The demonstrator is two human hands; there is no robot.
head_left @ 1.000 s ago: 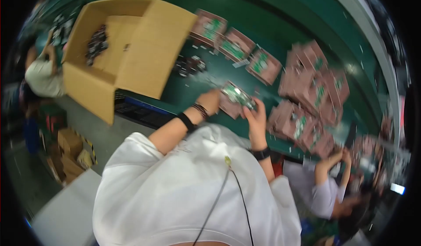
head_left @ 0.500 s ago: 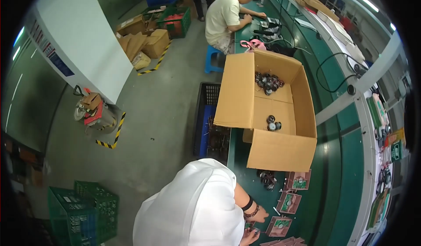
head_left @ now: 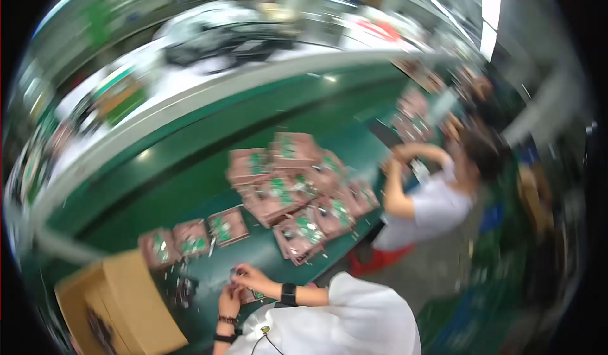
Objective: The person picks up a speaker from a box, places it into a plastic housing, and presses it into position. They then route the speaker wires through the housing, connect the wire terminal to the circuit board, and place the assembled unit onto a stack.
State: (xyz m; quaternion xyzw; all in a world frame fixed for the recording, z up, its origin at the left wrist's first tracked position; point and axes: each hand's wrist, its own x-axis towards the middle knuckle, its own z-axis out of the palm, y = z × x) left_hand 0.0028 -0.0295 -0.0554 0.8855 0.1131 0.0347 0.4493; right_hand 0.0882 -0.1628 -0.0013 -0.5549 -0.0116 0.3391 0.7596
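My two hands meet over the near edge of the green bench, blurred by motion. The right hand [head_left: 253, 280], with a black watch band on its wrist, pinches a small dark part [head_left: 237, 272] too smeared to name. Just below it, my left hand [head_left: 229, 301], wearing a bracelet and a black band, has its fingers closed up against the same spot; what they grip is hidden. Partly under the right wrist lies a pinkish-brown housing [head_left: 252, 296] with a green circuit board. A loose cluster of dark round parts with wires [head_left: 185, 291] lies left of the hands.
An open cardboard box [head_left: 136, 298] stands at the left. Beyond my hands, several pinkish housings [head_left: 192, 236] form a row, and a larger pile [head_left: 282, 193] rises beside it. A seated co-worker [head_left: 437, 206] works at the right. A long shelf [head_left: 209, 89] runs behind the bench.
The view has swung far to the right: the cardboard box now sits at lower left, and the housing pile and another co-worker have come into sight. My hands have come together.
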